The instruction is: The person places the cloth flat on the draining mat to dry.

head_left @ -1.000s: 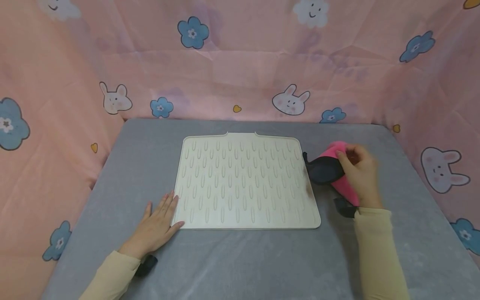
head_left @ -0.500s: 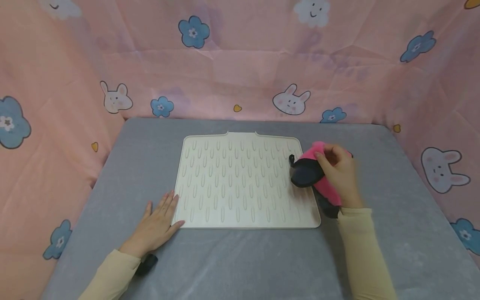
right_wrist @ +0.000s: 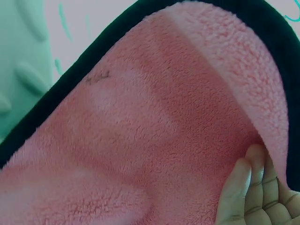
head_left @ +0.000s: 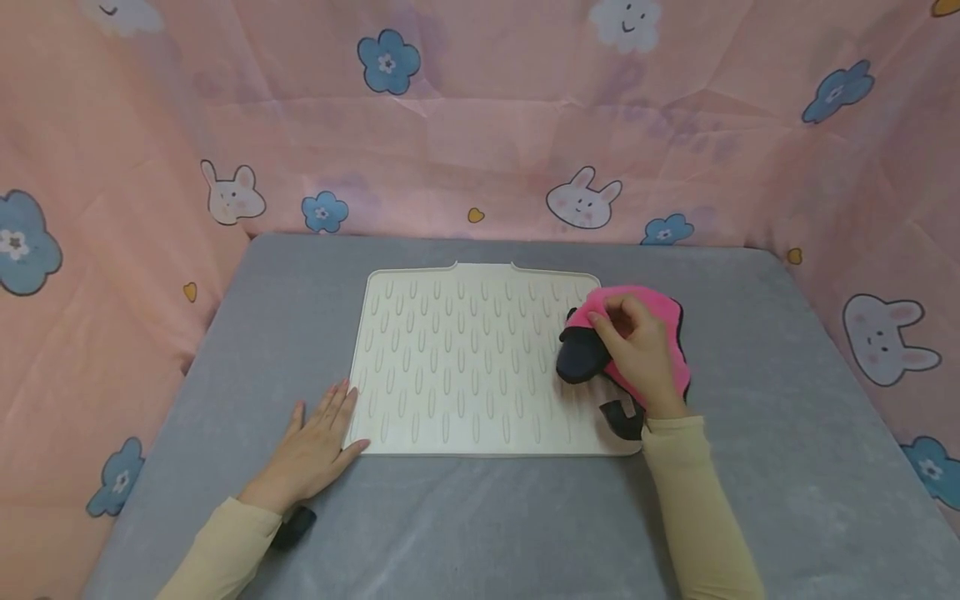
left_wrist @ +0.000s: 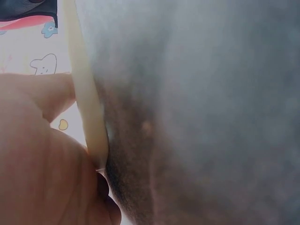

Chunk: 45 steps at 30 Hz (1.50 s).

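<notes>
A cream-white mat [head_left: 465, 367] with rows of raised oval ridges lies flat on the grey table. My left hand [head_left: 303, 458] rests with straight fingers at its lower left corner, the thumb lying along the corner. My right hand [head_left: 637, 350] pinches a soft pink cloth piece [head_left: 667, 312], which has black edging, a rounded black flap [head_left: 581, 354] and a curved black strap [head_left: 624, 421]. It covers part of the mat's right side and overhangs the right edge. Up close in the right wrist view, the pink fleece [right_wrist: 140, 117] has a black border, and my fingers lie against it.
Grey cloth covers the table [head_left: 480, 525], which stretches around the mat on all sides. A pink curtain [head_left: 480, 125] with rabbits, flowers and hearts hangs at the back and both sides. A small black object [head_left: 292, 529] sits at my left wrist.
My right hand has carried the pink cloth piece leftward, from beside the mat's right edge to over its right part. It now looks more spread out. The left hand has stayed in place.
</notes>
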{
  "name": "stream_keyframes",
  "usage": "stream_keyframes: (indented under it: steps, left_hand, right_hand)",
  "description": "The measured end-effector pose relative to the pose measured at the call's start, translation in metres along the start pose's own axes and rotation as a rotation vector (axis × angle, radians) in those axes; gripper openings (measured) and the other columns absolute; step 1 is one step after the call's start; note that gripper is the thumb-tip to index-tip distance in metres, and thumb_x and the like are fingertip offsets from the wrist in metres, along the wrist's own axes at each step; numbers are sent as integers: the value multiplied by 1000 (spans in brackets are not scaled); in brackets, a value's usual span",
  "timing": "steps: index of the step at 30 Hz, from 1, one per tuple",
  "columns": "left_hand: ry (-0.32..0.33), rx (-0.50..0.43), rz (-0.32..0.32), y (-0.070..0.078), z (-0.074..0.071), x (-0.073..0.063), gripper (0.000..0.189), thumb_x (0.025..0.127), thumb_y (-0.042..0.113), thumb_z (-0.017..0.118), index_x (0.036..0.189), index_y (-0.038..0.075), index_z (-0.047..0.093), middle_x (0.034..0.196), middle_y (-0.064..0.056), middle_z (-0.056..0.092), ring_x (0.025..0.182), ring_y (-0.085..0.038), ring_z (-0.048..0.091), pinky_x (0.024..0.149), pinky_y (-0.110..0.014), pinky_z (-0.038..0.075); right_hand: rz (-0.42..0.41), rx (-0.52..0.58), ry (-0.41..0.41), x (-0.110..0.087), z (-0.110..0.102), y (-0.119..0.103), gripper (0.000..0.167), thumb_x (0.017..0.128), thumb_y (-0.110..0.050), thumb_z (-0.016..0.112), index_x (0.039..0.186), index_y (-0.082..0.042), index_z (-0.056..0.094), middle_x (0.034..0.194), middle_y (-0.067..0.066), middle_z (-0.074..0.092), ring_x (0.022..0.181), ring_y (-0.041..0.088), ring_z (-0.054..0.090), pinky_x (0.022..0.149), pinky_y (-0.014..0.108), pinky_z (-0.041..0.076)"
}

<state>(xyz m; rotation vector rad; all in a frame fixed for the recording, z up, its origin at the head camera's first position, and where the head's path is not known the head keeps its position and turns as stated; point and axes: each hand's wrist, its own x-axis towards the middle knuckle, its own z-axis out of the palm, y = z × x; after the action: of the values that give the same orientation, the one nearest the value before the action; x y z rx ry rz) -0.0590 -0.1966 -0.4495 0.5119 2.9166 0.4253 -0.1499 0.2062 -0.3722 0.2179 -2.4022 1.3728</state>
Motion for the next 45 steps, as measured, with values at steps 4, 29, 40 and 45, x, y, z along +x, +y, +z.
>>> stream_keyframes:
  steps: [4, 29, 40, 45]
  left_hand:
    - [-2, 1, 1, 0, 0, -1, 71, 96, 36, 51, 146, -6, 23, 152, -22, 18, 139, -37, 18, 104, -65, 9]
    - [-7, 5, -5, -2, 2, 1, 71, 96, 36, 51, 146, -7, 23, 152, -23, 17, 139, -37, 17, 105, -64, 7]
    - [-24, -7, -17, 1, -2, -1, 71, 97, 37, 50, 146, -6, 20, 153, -22, 15, 140, -37, 14, 105, -64, 6]
    - [-22, -13, -12, 1, -2, 0, 71, 97, 37, 49, 146, -6, 20, 153, -22, 14, 140, -36, 14, 105, -64, 6]
  right_hand:
    - [-12, 20, -3, 0, 8, 1, 15, 87, -5, 66, 95, 7, 61, 89, 16, 62, 80, -1, 54, 74, 11, 42]
    - [-42, 28, -138, -11, 44, -46, 9, 85, 5, 65, 90, 10, 59, 87, 21, 61, 77, 26, 55, 68, 15, 41]
    - [-116, 87, -213, -11, 72, -25, 10, 85, -6, 69, 90, -1, 61, 88, 9, 61, 77, 18, 56, 69, 24, 45]
    - [-165, 107, -224, -13, 83, -29, 9, 84, -4, 69, 88, -1, 61, 85, 8, 61, 74, 17, 56, 67, 25, 45]
